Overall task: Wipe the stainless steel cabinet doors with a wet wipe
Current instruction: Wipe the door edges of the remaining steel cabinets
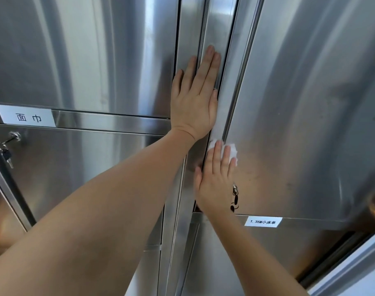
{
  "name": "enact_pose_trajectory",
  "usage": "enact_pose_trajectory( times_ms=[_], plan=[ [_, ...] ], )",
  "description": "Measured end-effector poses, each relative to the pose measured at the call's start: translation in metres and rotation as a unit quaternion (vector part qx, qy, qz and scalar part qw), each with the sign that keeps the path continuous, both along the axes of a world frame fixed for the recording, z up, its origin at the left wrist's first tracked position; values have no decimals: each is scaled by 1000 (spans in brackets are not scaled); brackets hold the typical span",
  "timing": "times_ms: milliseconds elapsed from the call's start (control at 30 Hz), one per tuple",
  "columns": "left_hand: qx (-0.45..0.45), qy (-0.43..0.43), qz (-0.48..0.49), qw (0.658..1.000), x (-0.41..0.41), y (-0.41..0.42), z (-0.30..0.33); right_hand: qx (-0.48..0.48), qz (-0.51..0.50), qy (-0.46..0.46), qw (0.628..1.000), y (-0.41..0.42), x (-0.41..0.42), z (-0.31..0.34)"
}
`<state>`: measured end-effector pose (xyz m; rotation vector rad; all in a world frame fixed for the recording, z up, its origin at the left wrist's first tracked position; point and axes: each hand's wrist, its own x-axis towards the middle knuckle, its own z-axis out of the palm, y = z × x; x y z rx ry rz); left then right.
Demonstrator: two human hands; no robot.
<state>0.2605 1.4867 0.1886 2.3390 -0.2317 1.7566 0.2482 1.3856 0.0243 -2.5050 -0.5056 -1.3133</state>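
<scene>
The wiping is going on right now. The right hand (214,180) lies flat, fingers straight, and presses a white wet wipe (230,149) against the metal. The wipe sits under the fingertips, right where the narrow middle strip (217,50) meets the left edge of the big right door (306,103). Only a bit of the wipe peeks out above and beside the fingers.

The left hand (193,99) is higher up. It is flat too, fingers straight and close together, and it holds nothing. It rests on the same middle strip and on the edge of the left door (75,52), so I think it is steadying the person or holding a door in place (I cannot tell which).

Just under the right hand a key (234,197) hangs from a lock on the right door. Another key (6,146) hangs from the lower left door. A white label (26,117) sits on the left, and a smaller label (262,222) sits below the right door.

I cannot tell how much of the doors is done, since the shiny metal does not show it. Next, I think the right hand needs to slide the wipe along the edge and then out across the wide door, pressing evenly. It should go around the hanging key so the wipe does not catch on it.
</scene>
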Motion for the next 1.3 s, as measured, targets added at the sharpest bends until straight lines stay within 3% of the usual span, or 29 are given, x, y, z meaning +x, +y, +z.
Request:
enact_pose_trajectory(
  times_ms=[100, 167, 333, 400, 600, 800, 867, 1100, 1200, 1300],
  plan=[
    [-1, 2, 6, 1000, 1, -1, -1, 16, 13, -31, 999, 0, 9, 62],
    [-2, 0, 6, 1000, 1, 0, 0, 7, 21, -41, 999, -3, 14, 70],
    [0, -7, -1, 1000, 1, 1, -1, -27, -13, 32, 999, -1, -10, -32],
    [1, -6, -3, 1000, 1, 0, -1, -43, -19, 29, 998, -4, -5, -33],
    [-2, 10, 5, 1000, 1, 1, 1, -29, 35, -59, 997, -11, 18, 113],
    [2, 17, -7, 1000, 0, 2, -1, -110, 58, -56, 991, -38, 9, 89],
    [4, 15, -9, 1000, 1, 2, -1, -131, 56, -76, 987, -41, 13, 108],
    [13, 2, -9, 1000, 3, 5, -2, -135, 38, -166, 976, -43, 41, 273],
    [11, 9, -6, 1000, 2, 5, -2, -122, 33, -160, 979, -38, 36, 237],
    [15, 18, -12, 1000, 1, 5, -2, -185, 34, -140, 972, -48, 28, 177]
  ],
)
